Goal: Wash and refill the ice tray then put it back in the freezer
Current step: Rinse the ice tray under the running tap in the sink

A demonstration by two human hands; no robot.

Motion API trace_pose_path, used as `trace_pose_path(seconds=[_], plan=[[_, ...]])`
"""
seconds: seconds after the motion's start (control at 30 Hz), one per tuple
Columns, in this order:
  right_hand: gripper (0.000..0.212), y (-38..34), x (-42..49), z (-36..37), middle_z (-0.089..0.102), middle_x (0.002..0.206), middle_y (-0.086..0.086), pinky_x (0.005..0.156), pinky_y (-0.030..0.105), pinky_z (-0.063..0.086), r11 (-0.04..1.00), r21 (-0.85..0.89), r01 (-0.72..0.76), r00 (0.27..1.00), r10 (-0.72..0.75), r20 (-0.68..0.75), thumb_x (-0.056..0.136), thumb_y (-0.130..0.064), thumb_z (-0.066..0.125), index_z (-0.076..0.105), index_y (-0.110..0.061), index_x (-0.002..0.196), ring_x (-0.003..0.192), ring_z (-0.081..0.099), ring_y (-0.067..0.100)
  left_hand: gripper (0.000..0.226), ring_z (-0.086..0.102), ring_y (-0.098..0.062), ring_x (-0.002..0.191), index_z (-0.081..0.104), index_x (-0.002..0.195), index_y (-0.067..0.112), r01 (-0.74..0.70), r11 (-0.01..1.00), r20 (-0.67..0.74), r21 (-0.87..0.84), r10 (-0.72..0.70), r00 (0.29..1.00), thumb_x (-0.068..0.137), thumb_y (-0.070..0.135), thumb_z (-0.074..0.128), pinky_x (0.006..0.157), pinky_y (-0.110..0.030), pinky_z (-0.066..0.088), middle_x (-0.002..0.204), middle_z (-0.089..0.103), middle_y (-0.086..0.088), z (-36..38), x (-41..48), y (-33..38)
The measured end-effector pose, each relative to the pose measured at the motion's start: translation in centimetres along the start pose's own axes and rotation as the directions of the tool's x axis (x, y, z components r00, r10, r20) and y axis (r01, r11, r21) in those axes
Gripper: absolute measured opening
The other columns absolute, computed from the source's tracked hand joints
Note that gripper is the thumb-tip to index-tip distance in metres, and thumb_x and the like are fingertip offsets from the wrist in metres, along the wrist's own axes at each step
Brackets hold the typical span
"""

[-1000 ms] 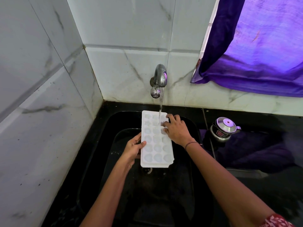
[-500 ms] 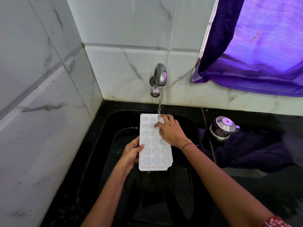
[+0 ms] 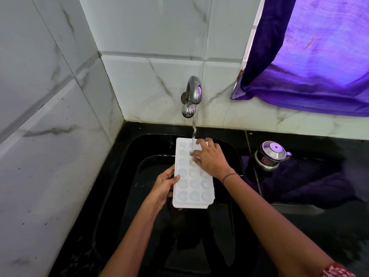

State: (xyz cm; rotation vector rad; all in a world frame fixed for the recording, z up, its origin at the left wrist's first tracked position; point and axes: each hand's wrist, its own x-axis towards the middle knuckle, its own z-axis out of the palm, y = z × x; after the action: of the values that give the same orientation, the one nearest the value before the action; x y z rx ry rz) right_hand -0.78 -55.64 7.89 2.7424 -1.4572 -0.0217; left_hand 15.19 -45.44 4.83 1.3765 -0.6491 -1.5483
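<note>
Left hand [image 3: 164, 184] is gripping the tray [image 3: 192, 188] by its edge over the sink [image 3: 123, 186]; right hand [image 3: 211, 158], fingers flat, is sliding inward across the top cells under the tap [image 3: 192, 92]. I'm judging we're washing, refill pending.

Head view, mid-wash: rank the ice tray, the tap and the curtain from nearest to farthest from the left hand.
1. Ice tray: in contact; the left hand grips its left edge.
2. Tap: up above the tray's far end, ahead of the hand.
3. Curtain: upper right, off beyond the tap.
</note>
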Motion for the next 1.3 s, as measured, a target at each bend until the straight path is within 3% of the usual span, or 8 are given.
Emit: trace_pose_path(seconds=[0.13, 0.27, 0.47, 0.63, 0.93, 1.03, 1.13, 1.3], plan=[[0.037, -0.6, 0.0, -0.1, 0.033, 0.145, 0.006, 0.102, 0.040, 0.033, 0.998, -0.064, 0.019, 1.000, -0.019, 0.007, 0.100, -0.036, 0.036, 0.052, -0.022, 0.131, 0.134, 0.027, 0.029, 0.050, 0.064, -0.021, 0.102, 0.048, 0.135, 0.024, -0.002, 0.999, 0.008, -0.035, 0.002, 1.000, 0.090, 0.001, 0.051, 0.063, -0.033, 0.056, 0.123, 0.062, -0.001, 0.3, 0.0, -0.1], [0.038, -0.1, 0.1, -0.4, 0.030, 0.145, 0.003, 0.103, 0.039, 0.033, 0.998, 0.060, 0.011, 0.999, -0.014, 0.047, 0.099, -0.040, 0.038, 0.049, -0.031, 0.134, 0.133, 0.025, 0.028, 0.051, 0.063, -0.022, 0.104, 0.047, 0.135, 0.024, -0.013, 1.000, 0.005, -0.023, 0.013, 1.000, 0.090, 0.001, 0.052, 0.063, -0.032, 0.056, 0.120, 0.063, 0.004, -0.1, 0.1, 0.3], [0.039, -1.2, 0.1, -1.0, 0.025, 0.151, 0.010, 0.107, 0.045, 0.030, 0.975, -0.215, 0.061, 0.998, -0.053, 0.045, 0.097, -0.028, 0.045, 0.045, -0.015, 0.133, 0.137, 0.024, 0.031, 0.049, 0.066, -0.017, 0.093, 0.048, 0.134, 0.025, 0.022, 1.000, 0.027, 0.002, -0.022, 0.999, 0.091, 0.002, 0.051, 0.072, -0.038, 0.055, 0.112, 0.066, 0.005, 0.9, 0.0, -0.7], [0.040, -2.0, 0.0, -1.1, 0.029, 0.148, 0.011, 0.102, 0.044, 0.033, 0.993, -0.101, 0.066, 0.998, -0.066, 0.009, 0.096, -0.022, 0.039, 0.042, -0.016, 0.136, 0.132, 0.030, 0.031, 0.049, 0.065, -0.021, 0.097, 0.048, 0.134, 0.026, 0.029, 0.999, 0.033, -0.023, -0.029, 0.999, 0.091, 0.002, 0.051, 0.073, -0.040, 0.056, 0.118, 0.064, 0.000, 1.3, 0.4, -0.4], [0.047, -1.0, 0.2, -0.3, 0.032, 0.144, 0.006, 0.104, 0.042, 0.031, 0.999, 0.026, 0.025, 0.999, -0.026, 0.038, 0.097, -0.049, 0.036, 0.048, -0.025, 0.135, 0.131, 0.028, 0.029, 0.049, 0.067, -0.018, 0.094, 0.049, 0.133, 0.027, 0.016, 1.000, 0.057, 0.008, -0.017, 0.998, 0.091, 0.002, 0.051, 0.075, -0.040, 0.055, 0.119, 0.065, 0.001, 1.2, 0.1, -0.6], [0.043, -1.2, 0.1, -0.2, 0.030, 0.147, 0.007, 0.103, 0.042, 0.032, 0.998, -0.033, 0.045, 0.999, -0.045, 0.010, 0.099, -0.040, 0.037, 0.048, -0.018, 0.135, 0.130, 0.030, 0.029, 0.048, 0.066, -0.021, 0.098, 0.050, 0.132, 0.028, 0.025, 1.000, 0.064, 0.005, -0.025, 0.998, 0.091, 0.002, 0.051, 0.080, -0.044, 0.053, 0.121, 0.065, -0.001, 1.6, 0.1, -1.0], [0.039, -1.5, 0.4, -0.4, 0.032, 0.143, 0.009, 0.099, 0.038, 0.040, 0.993, 0.110, 0.041, 0.998, -0.046, 0.040, 0.100, -0.030, 0.039, 0.049, -0.016, 0.135, 0.125, 0.035, 0.027, 0.049, 0.063, -0.023, 0.104, 0.050, 0.132, 0.028, 0.016, 1.000, 0.041, 0.018, -0.017, 0.999, 0.090, 0.002, 0.052, 0.087, -0.048, 0.051, 0.121, 0.064, -0.001, 1.9, 0.3, -0.7], [0.045, -1.2, 0.5, -0.2, 0.028, 0.146, 0.010, 0.104, 0.033, 0.039, 0.942, 0.330, 0.057, 0.993, -0.089, 0.083, 0.098, -0.012, 0.045, 0.037, -0.007, 0.142, 0.127, 0.041, 0.025, 0.053, 0.061, -0.018, 0.108, 0.048, 0.135, 0.022, -0.082, 0.970, -0.050, 0.231, 0.095, 0.994, 0.087, 0.001, 0.058, 0.093, -0.039, 0.051, 0.125, 0.061, -0.002, 1.5, 0.9, 0.6]])
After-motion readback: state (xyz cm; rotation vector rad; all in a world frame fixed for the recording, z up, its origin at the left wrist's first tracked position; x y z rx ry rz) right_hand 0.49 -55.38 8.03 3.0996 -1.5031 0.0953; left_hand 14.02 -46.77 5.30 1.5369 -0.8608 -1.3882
